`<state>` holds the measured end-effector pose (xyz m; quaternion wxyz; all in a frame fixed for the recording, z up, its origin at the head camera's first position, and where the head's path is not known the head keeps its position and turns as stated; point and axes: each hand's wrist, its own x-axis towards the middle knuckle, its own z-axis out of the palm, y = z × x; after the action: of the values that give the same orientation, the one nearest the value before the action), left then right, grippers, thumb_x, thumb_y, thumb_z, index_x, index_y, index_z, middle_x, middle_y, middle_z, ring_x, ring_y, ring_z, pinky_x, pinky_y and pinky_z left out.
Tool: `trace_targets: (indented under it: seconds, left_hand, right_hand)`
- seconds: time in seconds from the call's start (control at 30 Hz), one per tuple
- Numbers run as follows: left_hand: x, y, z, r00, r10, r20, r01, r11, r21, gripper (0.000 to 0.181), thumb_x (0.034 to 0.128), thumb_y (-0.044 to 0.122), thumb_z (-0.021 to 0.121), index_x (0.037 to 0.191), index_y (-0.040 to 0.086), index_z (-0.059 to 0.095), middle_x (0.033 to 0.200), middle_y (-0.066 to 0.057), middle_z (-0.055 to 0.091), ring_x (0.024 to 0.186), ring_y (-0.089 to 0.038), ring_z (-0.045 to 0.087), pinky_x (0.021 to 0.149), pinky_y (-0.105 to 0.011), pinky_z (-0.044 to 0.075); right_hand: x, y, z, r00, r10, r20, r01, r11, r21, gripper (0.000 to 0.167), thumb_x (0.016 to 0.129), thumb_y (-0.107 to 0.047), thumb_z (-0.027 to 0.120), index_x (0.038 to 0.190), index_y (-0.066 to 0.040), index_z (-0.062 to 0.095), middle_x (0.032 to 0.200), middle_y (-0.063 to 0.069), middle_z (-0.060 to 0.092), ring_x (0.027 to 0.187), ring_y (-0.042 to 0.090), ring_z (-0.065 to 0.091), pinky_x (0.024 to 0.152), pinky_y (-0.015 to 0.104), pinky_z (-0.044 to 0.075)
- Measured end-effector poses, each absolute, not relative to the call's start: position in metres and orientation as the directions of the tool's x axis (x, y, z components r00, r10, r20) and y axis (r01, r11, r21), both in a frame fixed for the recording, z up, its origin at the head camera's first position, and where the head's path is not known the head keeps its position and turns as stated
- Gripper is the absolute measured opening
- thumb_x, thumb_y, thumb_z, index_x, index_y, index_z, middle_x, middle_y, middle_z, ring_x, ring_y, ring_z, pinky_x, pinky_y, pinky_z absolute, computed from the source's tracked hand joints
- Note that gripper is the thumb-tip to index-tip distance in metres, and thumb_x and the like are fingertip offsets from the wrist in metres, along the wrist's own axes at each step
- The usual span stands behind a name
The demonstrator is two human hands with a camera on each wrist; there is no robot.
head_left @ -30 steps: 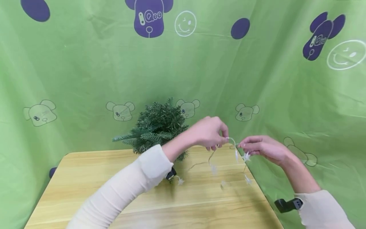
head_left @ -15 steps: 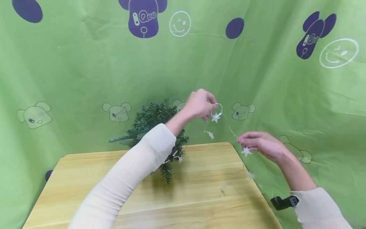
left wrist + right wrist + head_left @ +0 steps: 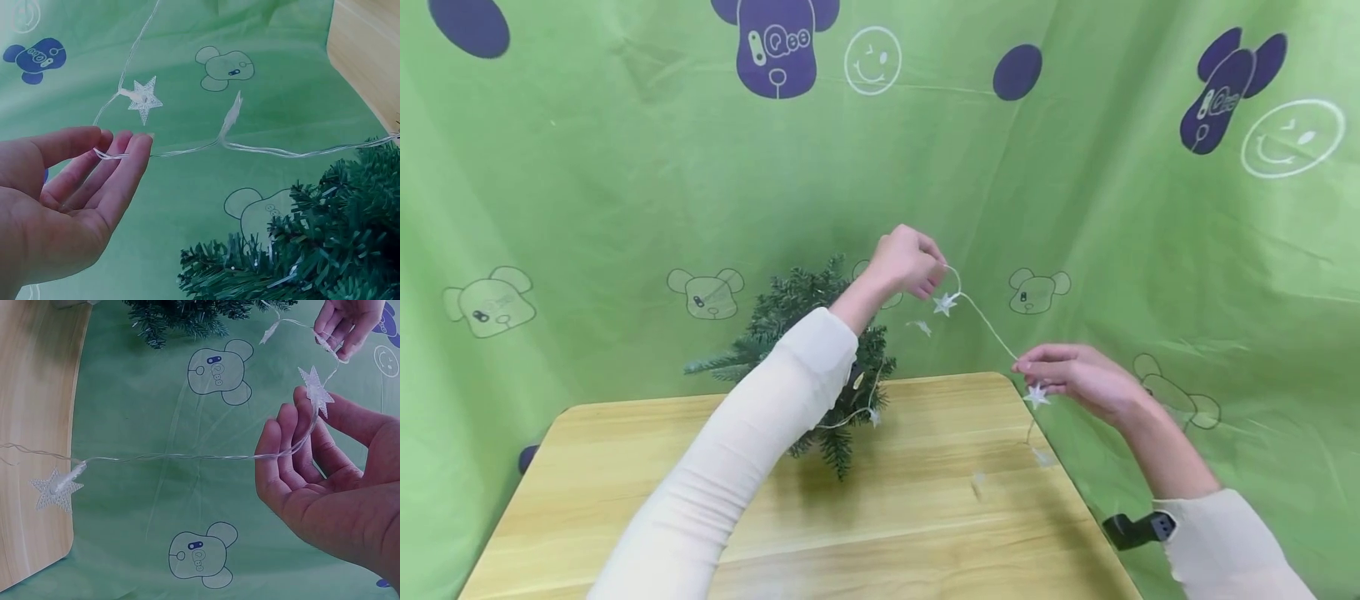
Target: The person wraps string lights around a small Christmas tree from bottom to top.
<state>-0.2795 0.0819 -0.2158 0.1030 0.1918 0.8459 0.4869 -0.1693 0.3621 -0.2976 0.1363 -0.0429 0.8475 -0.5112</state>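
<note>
A small green Christmas tree (image 3: pixel 805 308) stands on the table, partly hidden behind my left sleeve. Part of a star string light (image 3: pixel 988 323) loops along its lower right branches. My left hand (image 3: pixel 907 262), raised at the tree's upper right, pinches the clear wire between thumb and fingers. One star (image 3: pixel 145 100) dangles close to those fingertips. Lower and to the right, my right hand (image 3: pixel 1078 379) pinches the same string, and another star (image 3: pixel 317 392) sits by its thumb and forefinger. Between the hands the wire slopes down to the right. Further stars hang below the right hand.
The wooden table (image 3: pixel 917 533) has its right edge under the right hand. A green printed curtain (image 3: pixel 625 192) surrounds the table at the back and sides. A black device (image 3: pixel 1138 529) is fixed at the right cuff.
My left hand has risen and moved left with the string, drawing the wire out between the hands. My right hand has shifted slightly left. More string shows on the tree's lower branches.
</note>
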Motion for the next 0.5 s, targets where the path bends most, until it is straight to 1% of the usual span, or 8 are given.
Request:
trace_targets:
  seconds: [0.17, 0.33, 0.43, 0.5]
  left_hand:
    - [-0.278, 0.081, -0.208, -0.895, 0.446, 0.017, 0.244, 0.456, 0.856, 0.015, 0.0965, 0.008, 0.066, 0.109, 0.006, 0.073, 0.097, -0.011, 0.075, 0.088, -0.024, 0.074, 0.065, -0.023, 0.061]
    - [-0.276, 0.082, -0.197, -0.893, 0.448, 0.047, 0.289, 0.491, 0.822, 0.015, 0.0936, 0.004, 0.065, 0.104, 0.009, 0.074, 0.094, -0.010, 0.075, 0.080, -0.021, 0.073, 0.065, -0.023, 0.061]
    - [-0.278, 0.082, -0.195, -0.901, 0.430, 0.061, 0.304, 0.523, 0.796, 0.018, 0.0901, 0.002, 0.064, 0.101, 0.011, 0.076, 0.092, -0.007, 0.075, 0.074, -0.018, 0.070, 0.064, -0.022, 0.059]
    - [-0.280, 0.081, -0.197, -0.906, 0.419, 0.062, 0.308, 0.551, 0.776, 0.019, 0.0890, 0.002, 0.064, 0.099, 0.013, 0.077, 0.091, -0.003, 0.075, 0.070, -0.014, 0.066, 0.062, -0.021, 0.056]
  right_hand:
    - [-0.170, 0.361, -0.297, -0.959, -0.210, -0.189, 0.072, 0.468, -0.881, 0.035, 0.099, -0.020, 0.063, 0.125, 0.002, 0.061, 0.109, 0.007, 0.066, 0.100, 0.019, 0.064, 0.092, 0.028, 0.057]
    - [-0.172, 0.361, -0.297, -0.959, -0.215, -0.186, 0.068, 0.462, -0.884, 0.033, 0.099, -0.020, 0.062, 0.125, 0.001, 0.061, 0.111, 0.005, 0.067, 0.102, 0.018, 0.064, 0.094, 0.028, 0.056]
    - [-0.173, 0.360, -0.298, -0.958, -0.219, -0.184, 0.068, 0.451, -0.890, 0.035, 0.099, -0.021, 0.063, 0.126, 0.002, 0.061, 0.112, 0.003, 0.068, 0.102, 0.017, 0.065, 0.094, 0.028, 0.056]
    - [-0.174, 0.360, -0.299, -0.958, -0.221, -0.182, 0.067, 0.445, -0.893, 0.037, 0.099, -0.020, 0.063, 0.127, 0.004, 0.060, 0.112, 0.003, 0.068, 0.102, 0.017, 0.065, 0.094, 0.028, 0.056]
